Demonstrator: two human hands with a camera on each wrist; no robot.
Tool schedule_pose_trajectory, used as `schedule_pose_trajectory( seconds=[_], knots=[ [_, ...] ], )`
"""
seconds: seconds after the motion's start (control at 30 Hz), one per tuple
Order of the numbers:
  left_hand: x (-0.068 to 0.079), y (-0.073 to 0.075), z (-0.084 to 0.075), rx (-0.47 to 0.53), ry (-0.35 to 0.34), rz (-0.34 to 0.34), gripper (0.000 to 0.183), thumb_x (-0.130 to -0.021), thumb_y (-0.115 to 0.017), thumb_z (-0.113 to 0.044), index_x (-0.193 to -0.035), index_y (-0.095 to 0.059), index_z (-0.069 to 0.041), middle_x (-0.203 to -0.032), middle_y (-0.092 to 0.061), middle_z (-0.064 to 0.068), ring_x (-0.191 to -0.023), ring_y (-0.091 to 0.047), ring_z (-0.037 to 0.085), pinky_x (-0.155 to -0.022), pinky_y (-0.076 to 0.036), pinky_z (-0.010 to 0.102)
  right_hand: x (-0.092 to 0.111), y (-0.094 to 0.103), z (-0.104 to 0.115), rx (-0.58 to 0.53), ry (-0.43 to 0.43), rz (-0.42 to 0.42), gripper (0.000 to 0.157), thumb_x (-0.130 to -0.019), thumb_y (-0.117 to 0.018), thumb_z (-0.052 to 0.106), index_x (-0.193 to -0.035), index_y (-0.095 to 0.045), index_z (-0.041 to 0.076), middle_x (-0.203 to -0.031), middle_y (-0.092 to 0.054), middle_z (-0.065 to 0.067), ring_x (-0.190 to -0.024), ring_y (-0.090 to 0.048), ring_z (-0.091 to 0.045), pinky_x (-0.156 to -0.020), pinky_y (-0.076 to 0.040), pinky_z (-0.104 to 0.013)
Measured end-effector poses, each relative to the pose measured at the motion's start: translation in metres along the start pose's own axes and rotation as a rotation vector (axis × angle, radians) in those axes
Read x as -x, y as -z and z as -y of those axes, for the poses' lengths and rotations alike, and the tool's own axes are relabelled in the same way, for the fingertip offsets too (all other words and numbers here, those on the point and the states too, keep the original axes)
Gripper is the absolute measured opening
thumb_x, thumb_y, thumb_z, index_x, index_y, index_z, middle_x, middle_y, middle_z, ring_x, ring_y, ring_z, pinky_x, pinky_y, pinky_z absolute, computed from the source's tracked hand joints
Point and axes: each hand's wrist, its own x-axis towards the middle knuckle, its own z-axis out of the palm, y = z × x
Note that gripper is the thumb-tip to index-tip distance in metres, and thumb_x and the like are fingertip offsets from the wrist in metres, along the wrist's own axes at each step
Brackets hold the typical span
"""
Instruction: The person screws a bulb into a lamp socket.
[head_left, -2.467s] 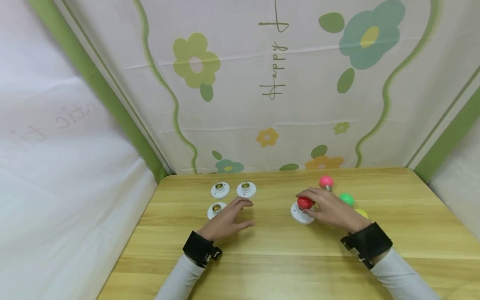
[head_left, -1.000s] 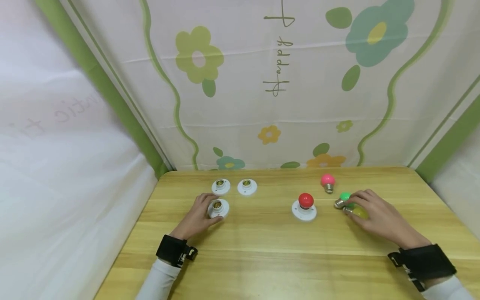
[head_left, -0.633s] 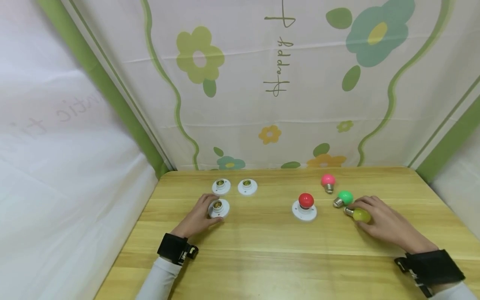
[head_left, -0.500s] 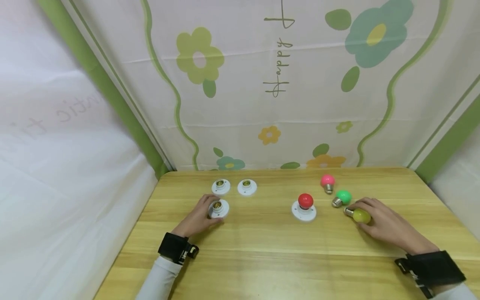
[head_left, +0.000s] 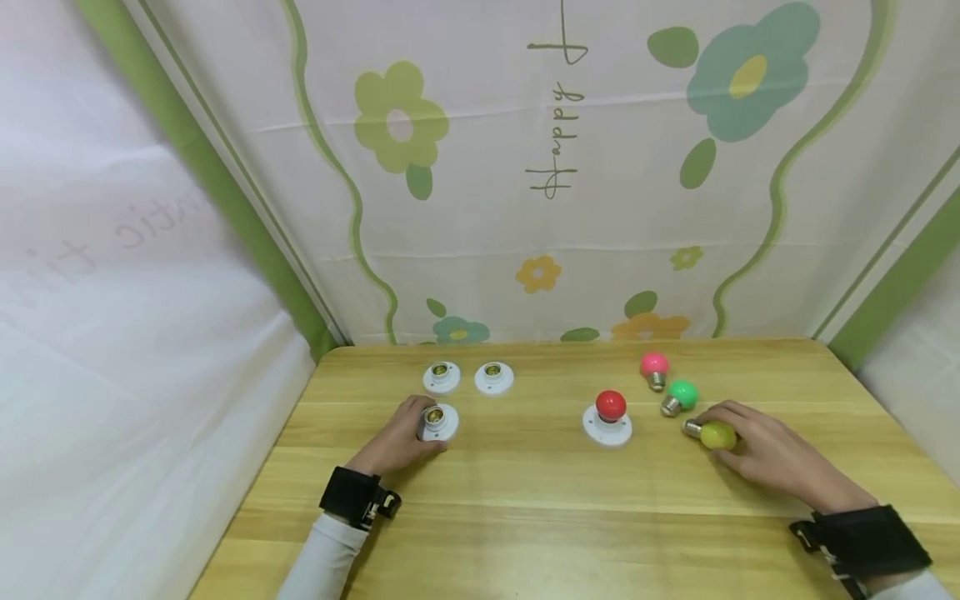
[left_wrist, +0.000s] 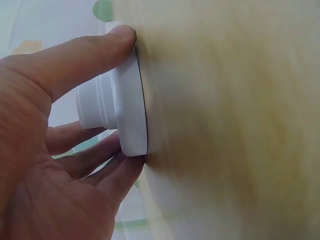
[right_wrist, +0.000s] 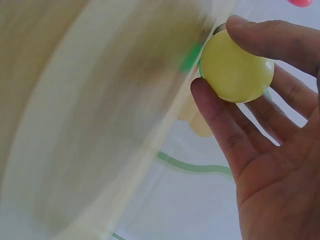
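My left hand (head_left: 397,437) grips an empty white lamp socket (head_left: 437,422) on the wooden table (head_left: 525,500); in the left wrist view thumb and fingers pinch the socket (left_wrist: 120,112) by its rim. My right hand (head_left: 765,454) holds a yellow bulb (head_left: 717,434) low over the table at the right; the right wrist view shows the fingers curled around that bulb (right_wrist: 236,66). A red bulb (head_left: 611,405) stands in a white socket (head_left: 607,431) between the hands. A green bulb (head_left: 679,394) and a pink bulb (head_left: 654,366) lie near the right hand.
Two more empty white sockets (head_left: 441,377) (head_left: 493,377) sit at the back left of the table. A flowered cloth backdrop (head_left: 555,167) rises behind the table's far edge, with white cloth (head_left: 112,333) along the left side.
My right hand left the red bulb, went right and took hold of the yellow bulb, drawing it slightly left. My left hand moved left onto the near socket and stays gripping it.
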Motion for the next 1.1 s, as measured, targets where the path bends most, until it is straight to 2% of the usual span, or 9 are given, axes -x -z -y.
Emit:
schedule_pose_trajectory(
  seconds=[0.2, 0.37, 0.5, 0.8, 0.97, 1.1],
  knots=[
    [0.0, -0.001, -0.001, 0.0, 0.037, -0.001, 0.07, -0.088, -0.09, -0.021, -0.143, -0.054, 0.004, -0.141, -0.059, 0.019, -0.129, -0.056, 0.033, -0.112, -0.05, 0.051, -0.001, 0.0, 0.004, 0.024, 0.047, -0.05, 0.05, -0.077, -0.093, 0.009, -0.122, -0.073, 0.012, -0.122, -0.073, -0.013, -0.112, -0.071, -0.041, -0.087, -0.061, -0.061],
    [0.0, -0.001, -0.003, -0.018, 0.024, -0.005, 0.067, -0.087, -0.091, -0.023, -0.139, -0.056, 0.0, -0.137, -0.058, 0.016, -0.124, -0.057, 0.029, -0.108, -0.052, 0.049, -0.003, 0.002, 0.011, 0.024, 0.071, -0.084, 0.054, -0.076, -0.092, 0.007, -0.126, -0.072, 0.01, -0.124, -0.073, -0.016, -0.111, -0.071, -0.042, -0.083, -0.062, -0.058],
    [0.0, 0.0, -0.008, -0.005, 0.012, -0.003, 0.066, -0.086, -0.091, -0.023, -0.138, -0.057, -0.003, -0.14, -0.056, 0.015, -0.124, -0.058, 0.027, -0.108, -0.053, 0.049, -0.006, 0.005, 0.015, 0.018, 0.089, -0.118, 0.055, -0.076, -0.092, 0.006, -0.128, -0.072, 0.01, -0.125, -0.073, -0.017, -0.111, -0.072, -0.043, -0.084, -0.062, -0.06],
    [-0.003, 0.0, -0.017, 0.004, -0.068, -0.007, 0.066, -0.087, -0.089, -0.02, -0.141, -0.057, -0.003, -0.15, -0.051, 0.018, -0.132, -0.056, 0.031, -0.11, -0.052, 0.051, -0.017, 0.011, 0.027, 0.037, 0.168, -0.189, 0.054, -0.078, -0.092, 0.007, -0.129, -0.073, 0.014, -0.123, -0.074, -0.011, -0.109, -0.073, -0.035, -0.084, -0.063, -0.055],
    [-0.006, -0.003, -0.024, 0.019, -0.113, -0.005, 0.063, -0.086, -0.088, -0.021, -0.14, -0.059, -0.004, -0.146, -0.051, 0.015, -0.127, -0.057, 0.027, -0.108, -0.053, 0.048, -0.027, 0.012, 0.034, 0.051, 0.222, -0.22, 0.056, -0.078, -0.092, 0.007, -0.131, -0.072, 0.011, -0.122, -0.074, -0.006, -0.106, -0.074, -0.027, -0.08, -0.065, -0.046],
    [-0.01, -0.006, -0.031, 0.033, -0.149, -0.011, 0.062, -0.085, -0.087, -0.021, -0.138, -0.061, -0.003, -0.142, -0.05, 0.014, -0.123, -0.059, 0.025, -0.107, -0.054, 0.047, -0.033, 0.011, 0.04, 0.04, 0.237, -0.238, 0.061, -0.077, -0.093, 0.006, -0.133, -0.07, 0.012, -0.123, -0.073, -0.006, -0.106, -0.074, -0.028, -0.079, -0.065, -0.046]
  ],
)
